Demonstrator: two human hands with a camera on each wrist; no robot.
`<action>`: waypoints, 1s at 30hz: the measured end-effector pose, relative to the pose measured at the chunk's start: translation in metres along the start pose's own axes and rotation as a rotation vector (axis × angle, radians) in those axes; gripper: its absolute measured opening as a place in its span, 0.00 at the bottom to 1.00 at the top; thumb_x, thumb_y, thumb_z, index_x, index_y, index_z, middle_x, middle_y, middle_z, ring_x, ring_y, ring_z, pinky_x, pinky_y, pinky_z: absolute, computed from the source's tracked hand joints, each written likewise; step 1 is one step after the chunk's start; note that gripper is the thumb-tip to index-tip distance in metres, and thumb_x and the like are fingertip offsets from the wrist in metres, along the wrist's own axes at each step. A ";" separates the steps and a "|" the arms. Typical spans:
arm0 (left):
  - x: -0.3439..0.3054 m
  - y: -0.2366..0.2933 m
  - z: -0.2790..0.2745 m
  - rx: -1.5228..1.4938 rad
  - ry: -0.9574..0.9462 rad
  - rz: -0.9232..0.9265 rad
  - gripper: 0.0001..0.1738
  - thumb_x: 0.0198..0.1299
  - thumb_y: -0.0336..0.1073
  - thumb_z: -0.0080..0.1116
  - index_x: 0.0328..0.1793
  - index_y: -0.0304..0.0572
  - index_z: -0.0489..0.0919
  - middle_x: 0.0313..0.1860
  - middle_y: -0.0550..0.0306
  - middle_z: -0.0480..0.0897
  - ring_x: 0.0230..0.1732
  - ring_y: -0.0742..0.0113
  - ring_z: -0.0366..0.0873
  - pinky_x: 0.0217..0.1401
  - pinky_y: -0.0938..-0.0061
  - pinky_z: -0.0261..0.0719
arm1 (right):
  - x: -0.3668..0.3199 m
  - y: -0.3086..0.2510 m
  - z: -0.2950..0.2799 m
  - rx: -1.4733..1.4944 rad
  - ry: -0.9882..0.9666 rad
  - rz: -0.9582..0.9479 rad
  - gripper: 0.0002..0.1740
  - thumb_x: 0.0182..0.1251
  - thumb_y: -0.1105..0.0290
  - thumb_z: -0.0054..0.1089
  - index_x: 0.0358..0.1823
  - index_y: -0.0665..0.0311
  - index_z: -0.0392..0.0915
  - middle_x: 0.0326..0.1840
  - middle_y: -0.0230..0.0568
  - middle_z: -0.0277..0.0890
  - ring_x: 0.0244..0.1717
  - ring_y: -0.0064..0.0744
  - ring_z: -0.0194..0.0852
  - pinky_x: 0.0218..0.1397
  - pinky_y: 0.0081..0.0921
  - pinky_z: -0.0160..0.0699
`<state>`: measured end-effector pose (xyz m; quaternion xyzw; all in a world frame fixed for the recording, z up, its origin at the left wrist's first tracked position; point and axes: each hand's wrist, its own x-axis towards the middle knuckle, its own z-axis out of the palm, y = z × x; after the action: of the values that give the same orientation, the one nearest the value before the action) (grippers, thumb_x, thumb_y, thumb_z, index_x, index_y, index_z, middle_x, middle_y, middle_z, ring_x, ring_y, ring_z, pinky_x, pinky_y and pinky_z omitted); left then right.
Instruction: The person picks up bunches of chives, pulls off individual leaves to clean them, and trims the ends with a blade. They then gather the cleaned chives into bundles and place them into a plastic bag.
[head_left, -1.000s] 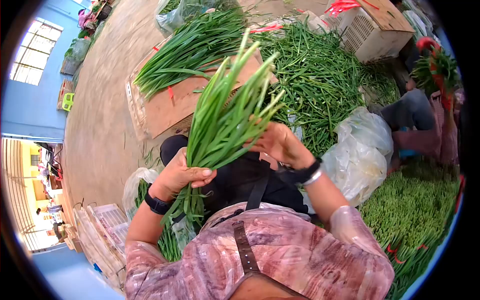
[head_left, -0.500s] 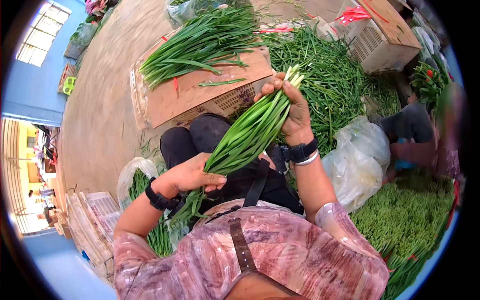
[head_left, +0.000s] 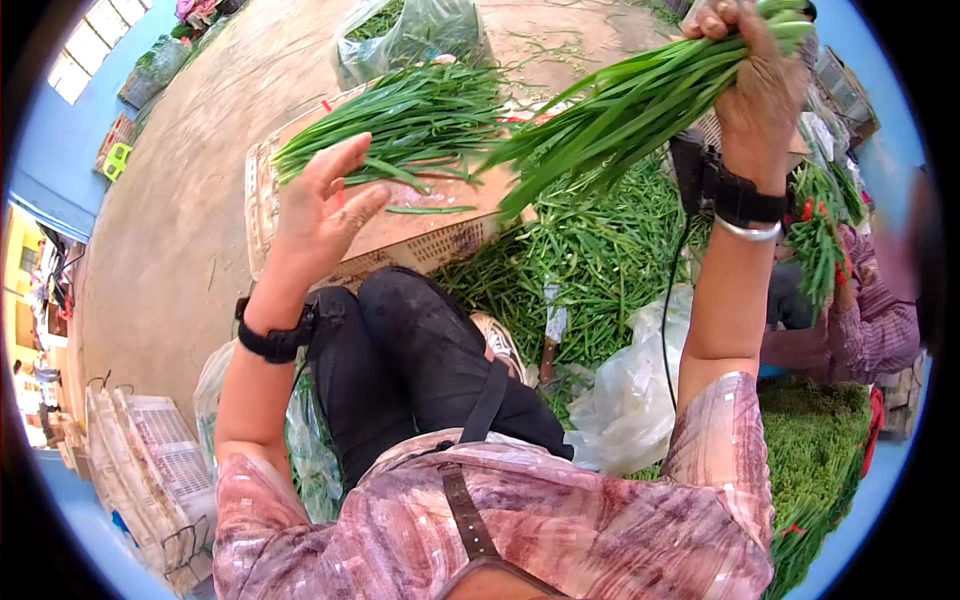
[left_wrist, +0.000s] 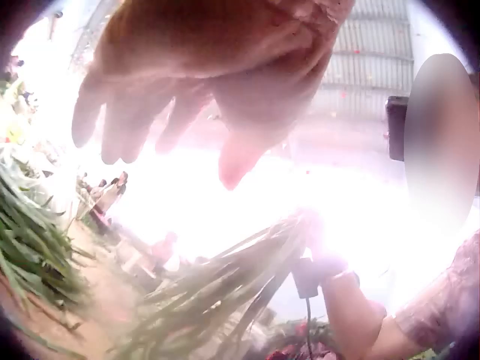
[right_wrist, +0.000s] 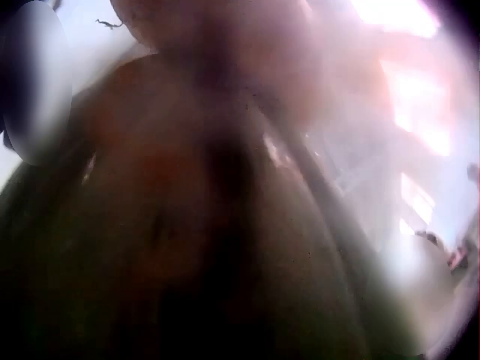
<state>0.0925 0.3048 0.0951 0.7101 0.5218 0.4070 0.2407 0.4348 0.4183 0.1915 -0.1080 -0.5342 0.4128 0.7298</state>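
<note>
My right hand (head_left: 758, 95) is raised at the upper right of the head view. It grips a bunch of garlic chives (head_left: 625, 115) near the pale stem ends, and the long green leaves trail down to the left. Empty, my left hand (head_left: 320, 215) is lifted over the left knee with fingers and thumb spread. The left wrist view shows that same hand (left_wrist: 225, 82) from the palm side, above the washed-out bunch. Dark blur fills most of the right wrist view. A pile of chives (head_left: 400, 120) lies on a board-topped crate (head_left: 430, 225) ahead of my knees.
Loose green trimmings (head_left: 610, 260) cover the floor right of the crate, with a knife (head_left: 553, 325) lying on them. Clear plastic bags (head_left: 630, 390) are crumpled by my right leg. Another person (head_left: 860, 310) sits at the right, beside dense upright greens (head_left: 815, 440).
Earlier both hands were on the bunch, the left at its leafy end. My left hand has let go and risen, while the right has carried the bunch up and to the right.
</note>
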 end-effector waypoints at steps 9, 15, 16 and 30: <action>0.022 0.017 0.089 -1.676 -0.629 -0.599 0.42 0.60 0.71 0.42 0.54 0.35 0.76 0.45 0.49 0.81 0.48 0.62 0.79 0.48 0.66 0.80 | -0.119 0.059 0.079 -0.585 -0.747 -0.450 0.13 0.56 0.69 0.59 0.43 0.61 0.73 0.33 0.38 0.72 0.35 0.39 0.73 0.38 0.33 0.75; -0.032 -0.019 0.104 -1.939 -0.511 -1.037 0.36 0.61 0.63 0.50 0.58 0.37 0.72 0.49 0.49 0.78 0.47 0.63 0.76 0.50 0.63 0.75 | -0.182 0.071 0.087 -0.551 -1.169 -0.492 0.15 0.36 0.68 0.55 0.29 0.65 0.73 0.25 0.35 0.64 0.27 0.36 0.68 0.35 0.30 0.70; -0.036 -0.024 0.104 -1.991 -0.646 -1.037 0.38 0.64 0.61 0.46 0.68 0.36 0.65 0.61 0.44 0.74 0.59 0.59 0.73 0.64 0.61 0.69 | -0.187 0.074 0.088 -0.542 -1.198 -0.484 0.16 0.37 0.67 0.55 0.32 0.64 0.73 0.25 0.34 0.64 0.27 0.34 0.67 0.36 0.29 0.69; -0.026 -0.039 0.112 -1.450 -0.703 -0.546 0.21 0.60 0.35 0.57 0.60 0.41 0.72 0.49 0.55 0.81 0.50 0.67 0.78 0.53 0.69 0.76 | -0.165 0.066 0.093 -0.047 -1.316 0.258 0.48 0.49 0.44 0.70 0.64 0.71 0.63 0.60 0.54 0.69 0.59 0.51 0.70 0.61 0.40 0.69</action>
<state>0.1609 0.3028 -0.0059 0.3147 0.1800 0.3242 0.8737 0.3069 0.3156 0.0756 0.0874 -0.8594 0.4647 0.1943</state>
